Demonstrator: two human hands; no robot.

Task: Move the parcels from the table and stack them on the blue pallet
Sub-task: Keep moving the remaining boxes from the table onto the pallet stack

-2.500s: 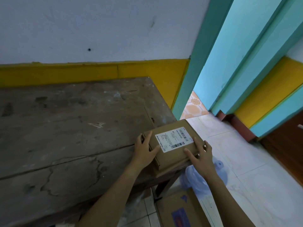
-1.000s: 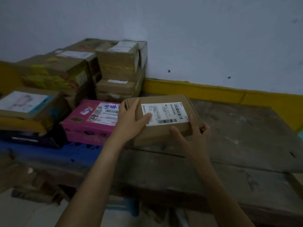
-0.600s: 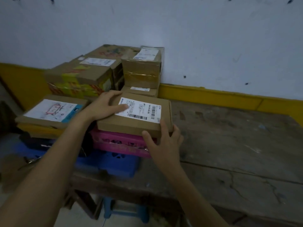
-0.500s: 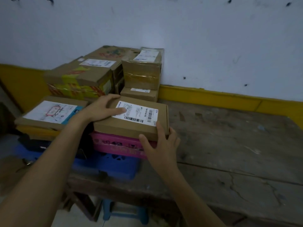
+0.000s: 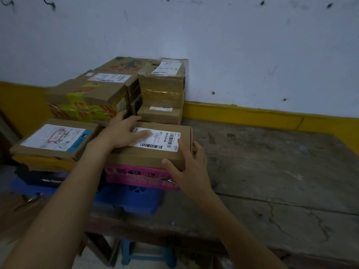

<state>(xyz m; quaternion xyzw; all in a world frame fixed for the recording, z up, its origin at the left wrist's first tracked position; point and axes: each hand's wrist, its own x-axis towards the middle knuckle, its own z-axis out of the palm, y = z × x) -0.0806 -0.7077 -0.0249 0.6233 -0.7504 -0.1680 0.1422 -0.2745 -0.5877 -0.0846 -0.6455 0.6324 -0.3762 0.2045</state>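
A flat brown parcel (image 5: pixel 155 152) with a white barcode label lies on top of a pink parcel (image 5: pixel 139 176), which sits on the blue pallet (image 5: pixel 128 199). My left hand (image 5: pixel 124 133) rests flat on the parcel's top, fingers spread over the label's left end. My right hand (image 5: pixel 186 166) holds the parcel's near right corner, thumb on the front face and fingers up the right side. Several more brown parcels (image 5: pixel 89 96) are stacked on the pallet behind and to the left.
The worn wooden table (image 5: pixel 272 171) stretches to the right, against a white wall with a yellow band (image 5: pixel 252 113). A blue stool (image 5: pixel 149 253) stands on the floor under the table's near edge. A labelled flat box (image 5: pixel 56 138) lies left of the parcel.
I turned from the table's right end and carried the brown parcel to the left. It now lies on the pink parcel, and both hands have stayed on it.
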